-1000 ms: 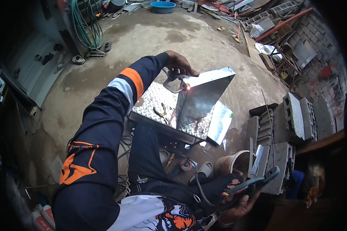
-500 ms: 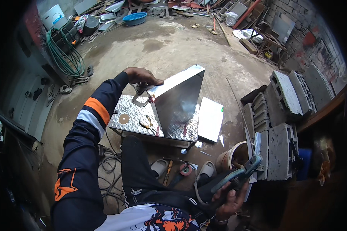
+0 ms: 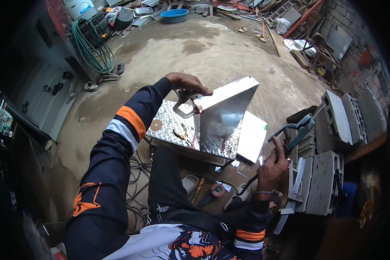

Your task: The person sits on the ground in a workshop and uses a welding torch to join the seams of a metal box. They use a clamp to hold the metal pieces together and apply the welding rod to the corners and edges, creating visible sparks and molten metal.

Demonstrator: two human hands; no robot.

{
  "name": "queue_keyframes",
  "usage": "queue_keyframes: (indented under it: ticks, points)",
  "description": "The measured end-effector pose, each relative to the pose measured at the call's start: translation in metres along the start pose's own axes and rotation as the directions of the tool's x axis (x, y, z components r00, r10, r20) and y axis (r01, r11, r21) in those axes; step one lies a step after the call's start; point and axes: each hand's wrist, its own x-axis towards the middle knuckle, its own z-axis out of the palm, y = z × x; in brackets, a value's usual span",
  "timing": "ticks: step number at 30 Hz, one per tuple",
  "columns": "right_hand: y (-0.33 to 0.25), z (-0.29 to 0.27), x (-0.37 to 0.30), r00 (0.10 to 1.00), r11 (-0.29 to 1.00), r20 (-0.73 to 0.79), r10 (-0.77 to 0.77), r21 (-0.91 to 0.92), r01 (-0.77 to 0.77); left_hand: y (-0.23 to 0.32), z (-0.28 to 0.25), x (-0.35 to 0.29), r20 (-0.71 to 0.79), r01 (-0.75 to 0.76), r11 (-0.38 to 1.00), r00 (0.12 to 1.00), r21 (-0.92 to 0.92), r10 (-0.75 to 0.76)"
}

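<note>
My left hand is closed around a locking C-clamp at the near-left corner of a folded sheet-metal piece, one finger stretched onto its bright upper face. A small orange glow shows at that corner beside the clamp jaw. The metal piece stands on a low table topped with diamond plate. Off to the right, my right hand grips a teal welding electrode holder, raised and pointing away from me; its dark cable trails below the hand. Pliers and a brown disc lie on the tabletop.
Concrete blocks are stacked close on the right, with metal offcuts beside them. An angle grinder and cables lie on the floor near my feet. A white sheet leans by the table. A blue basin sits far off.
My right hand has risen and moved forward with the electrode holder, which now tilts toward the blocks. My left hand keeps its hold on the clamp. The whole view has shifted, putting the table farther right.
</note>
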Motion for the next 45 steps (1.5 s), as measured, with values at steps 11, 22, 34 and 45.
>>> queue_keyframes:
  ticks: [11,22,34,45]
  points:
    - [-0.008,0.15,0.114,0.998,0.962,-0.057,0.015,-0.271,-0.03,0.011,0.007,-0.016,-0.05,0.018,0.995,0.999,0.094,-0.013]
    - [-0.034,0.177,0.082,0.973,0.961,-0.072,0.217,-0.159,-0.226,0.008,0.02,-0.02,-0.069,-0.068,0.984,0.994,0.165,0.08]
    - [0.014,0.19,0.105,0.98,0.967,0.118,0.159,0.183,-0.179,-0.051,-0.022,-0.03,0.172,-0.442,0.894,0.889,0.079,0.425]
    - [0.004,0.183,0.096,0.964,0.957,0.088,0.249,0.129,-0.259,-0.094,0.03,-0.044,-0.337,-0.126,0.484,0.569,0.866,0.751]
